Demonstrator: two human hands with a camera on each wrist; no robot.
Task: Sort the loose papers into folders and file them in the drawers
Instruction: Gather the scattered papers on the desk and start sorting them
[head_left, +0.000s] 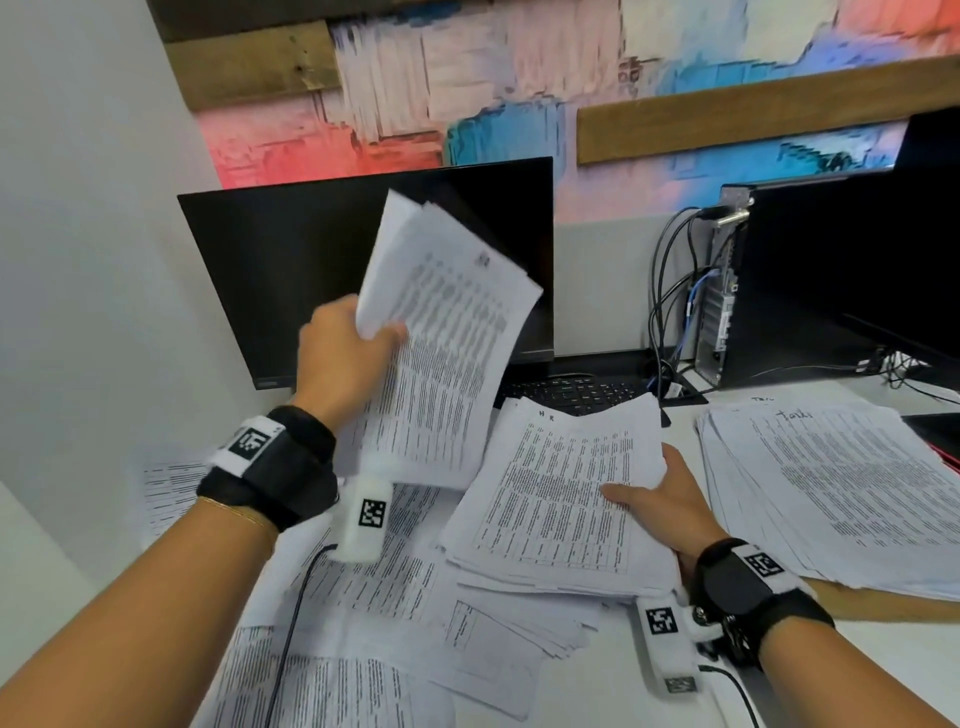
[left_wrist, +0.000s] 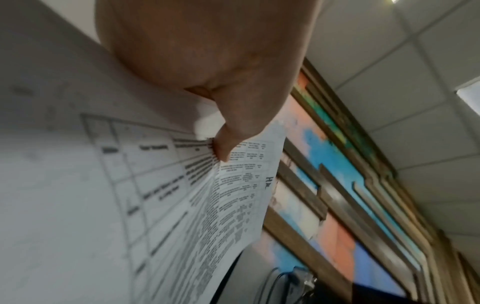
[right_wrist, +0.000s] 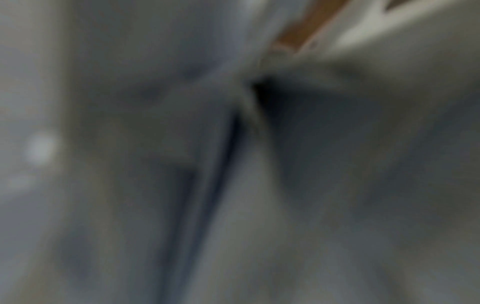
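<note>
My left hand (head_left: 363, 332) grips a thin sheaf of printed papers (head_left: 441, 353) and holds it up in front of the monitor; in the left wrist view the thumb (left_wrist: 228, 142) pinches the sheaf of papers (left_wrist: 182, 195), whose top sheet is marked "HR". My right hand (head_left: 649, 493) holds the right edge of a stack marked "HR" (head_left: 561, 493), thumb on top and fingers underneath, low over the desk. More loose printed sheets (head_left: 395, 613) are scattered under both hands. The right wrist view is a dark blur.
A second paper stack (head_left: 831, 483) lies at the right on a brown folder (head_left: 883, 603). Behind stand a dark monitor (head_left: 291, 270), a black keyboard (head_left: 576, 389), a computer tower (head_left: 737, 291) with cables, and another screen (head_left: 914, 249).
</note>
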